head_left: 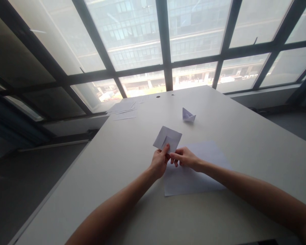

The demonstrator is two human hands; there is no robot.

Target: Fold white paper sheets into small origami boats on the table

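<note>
A folded square of white paper (172, 135) is held up above the table, its layers showing a slanted flap near the middle. My left hand (160, 161) grips its lower corner, the thumb pressed flat on the face. Beside it, my right hand (185, 158) has its fingers curled at the lower right edge of the folded paper; whether they pinch it is hard to make out. Under both hands lies a flat white sheet (196, 182). Farther off stands a folded paper boat (188, 116).
Several loose white sheets (123, 109) lie at the table's far left. The long white table (91, 190) reaches toward large framed windows (193, 34). Two small dark holes, one a round hole (158, 97), sit near its far edge.
</note>
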